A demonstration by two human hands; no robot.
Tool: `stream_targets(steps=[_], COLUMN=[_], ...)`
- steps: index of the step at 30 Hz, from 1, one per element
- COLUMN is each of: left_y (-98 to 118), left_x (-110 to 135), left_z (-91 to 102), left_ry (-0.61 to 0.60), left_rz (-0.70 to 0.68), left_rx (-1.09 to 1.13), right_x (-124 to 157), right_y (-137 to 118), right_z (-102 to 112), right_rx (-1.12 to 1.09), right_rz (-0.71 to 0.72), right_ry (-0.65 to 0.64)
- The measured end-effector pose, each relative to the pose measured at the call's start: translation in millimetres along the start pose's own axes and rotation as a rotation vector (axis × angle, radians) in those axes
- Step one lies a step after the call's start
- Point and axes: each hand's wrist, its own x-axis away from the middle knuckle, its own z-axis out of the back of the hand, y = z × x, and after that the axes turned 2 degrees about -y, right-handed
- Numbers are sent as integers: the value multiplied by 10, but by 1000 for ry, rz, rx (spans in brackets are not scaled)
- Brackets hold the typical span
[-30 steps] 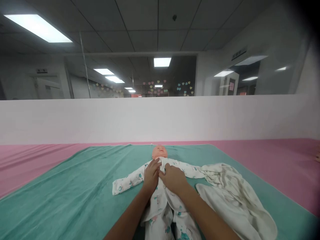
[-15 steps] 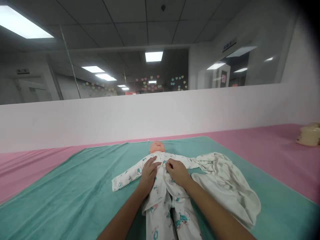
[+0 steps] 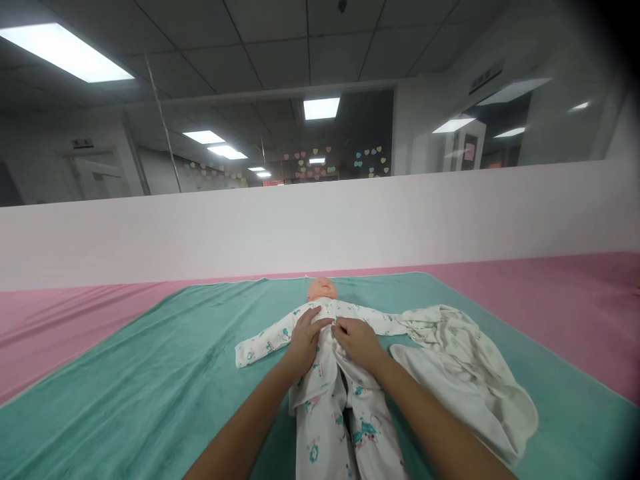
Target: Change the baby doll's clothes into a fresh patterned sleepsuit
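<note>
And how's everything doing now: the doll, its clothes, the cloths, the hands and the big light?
Doll: lying face up
Top: parted low at the front
Trousers: legs slightly apart
Pale cloth: crumpled
Green sheet: spread, wrinkled
Left hand: fingers extended on the top
Right hand: curled on the top, grip unclear
Ceiling light: on

Ceiling [image 3: 280, 61]: grey tiles, 12 o'clock
Light panels [image 3: 70, 53]: glowing, 10 and 12 o'clock
Windows [image 3: 565, 137]: 10 to 2 o'clock
Heart stickers [image 3: 358, 163]: 12 to 1 o'clock
Low wall [image 3: 320, 227]: white, 9 to 3 o'clock
</note>
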Motion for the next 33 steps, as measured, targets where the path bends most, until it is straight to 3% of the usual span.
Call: stream_targets(steps=[6, 13, 19, 22, 28, 33], left_y=[115, 59, 89, 87, 32, 77], left_x=[-37, -25, 30, 33, 7, -36], left_z=[33, -3, -55, -53, -39, 10], left_ry=[-9, 1, 130, 96, 35, 28], left_rz=[27, 57, 119, 108, 4, 15], left_rx=[8, 92, 105, 77, 30, 53], right_x=[-2, 7, 33, 39, 31, 36], right_y=[81, 37, 38, 43, 81, 47], right_z=[-5, -30, -33, -39, -41, -86], right_rx=[-81, -71, -62, -90, -165, -58], right_rz=[-23, -13, -2, 13, 123, 91], right_ry=[-25, 39, 94, 144, 117, 151])
